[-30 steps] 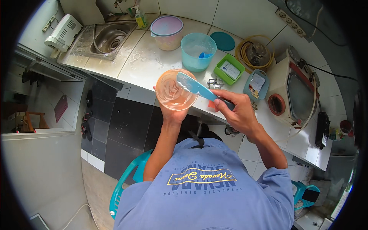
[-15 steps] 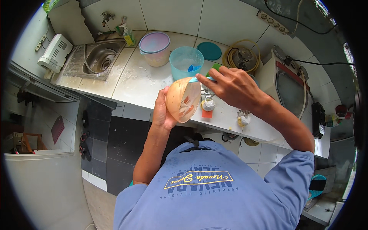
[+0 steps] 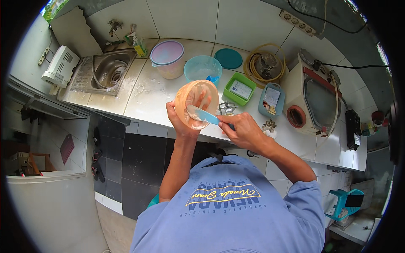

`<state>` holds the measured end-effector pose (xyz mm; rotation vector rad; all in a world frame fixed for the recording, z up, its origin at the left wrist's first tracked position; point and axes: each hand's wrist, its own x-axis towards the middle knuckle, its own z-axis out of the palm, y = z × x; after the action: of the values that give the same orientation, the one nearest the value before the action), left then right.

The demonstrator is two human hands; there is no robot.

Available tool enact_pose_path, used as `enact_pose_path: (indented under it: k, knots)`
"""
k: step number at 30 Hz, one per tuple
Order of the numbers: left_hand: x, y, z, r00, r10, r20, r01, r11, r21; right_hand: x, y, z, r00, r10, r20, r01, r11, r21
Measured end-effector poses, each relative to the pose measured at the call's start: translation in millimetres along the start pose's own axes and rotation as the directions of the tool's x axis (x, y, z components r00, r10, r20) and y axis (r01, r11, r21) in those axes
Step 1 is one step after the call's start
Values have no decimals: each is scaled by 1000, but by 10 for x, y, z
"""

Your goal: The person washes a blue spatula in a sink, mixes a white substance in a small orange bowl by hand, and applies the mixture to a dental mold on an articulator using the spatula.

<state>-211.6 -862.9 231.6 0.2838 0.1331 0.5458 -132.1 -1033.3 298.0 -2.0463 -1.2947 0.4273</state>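
My left hand (image 3: 182, 123) is closed around the outside of a translucent orange bowl (image 3: 182, 98), held tilted above the counter's front edge. Its open mouth faces me, and whitish residue clings to the inner wall. My right hand (image 3: 247, 130) grips a spatula (image 3: 209, 118) with a light blue handle. The pale blade lies inside the bowl near its lower rim, with white paste on it. Just behind the bowl stands a translucent blue tub (image 3: 201, 65) with a bright blue item inside. Beside my right hand are small metal stands (image 3: 228, 109) on the counter.
A purple-lidded container (image 3: 167, 55), a teal lid (image 3: 228, 58), a green bin (image 3: 239, 89) and a blue basket (image 3: 271, 101) line the counter. Left is a sink (image 3: 110, 71) with a soap bottle (image 3: 139, 46). Right are a coiled yellow hose (image 3: 252, 63) and a boxy appliance (image 3: 314, 99).
My right hand has come down from the bowl's upper rim to its lower side, bringing the spatula along. The bowl has turned, its mouth now more toward me. The green bin and blue basket are uncovered.
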Motion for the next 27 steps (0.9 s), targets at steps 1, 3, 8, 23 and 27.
enact_pose_path:
  k: [1, 3, 8, 23, 27]
  knots:
    - [20, 7, 0, 1000, -3, 3, 3, 1000, 10, 11, -83, -21, 1000, 16, 11, -16, 1000, 13]
    - [64, 7, -28, 998, 39, 40, -36, 996, -85, 18, -145, -66, 999, -32, -18, 32, 999, 0]
    - [213, -35, -245, 987, -113, 115, 140, 953, -270, 106, -71, -231, 975, -210, -73, 175, 928, -330]
    - [-176, 237, 153, 988, -100, 122, 100, 995, 1, 106, -77, -601, 852, -521, -63, 418, 746, -518]
    - [-220, 229, 379, 973, -140, 185, 146, 989, -19, 122, -81, -502, 902, -430, -42, 352, 789, -504]
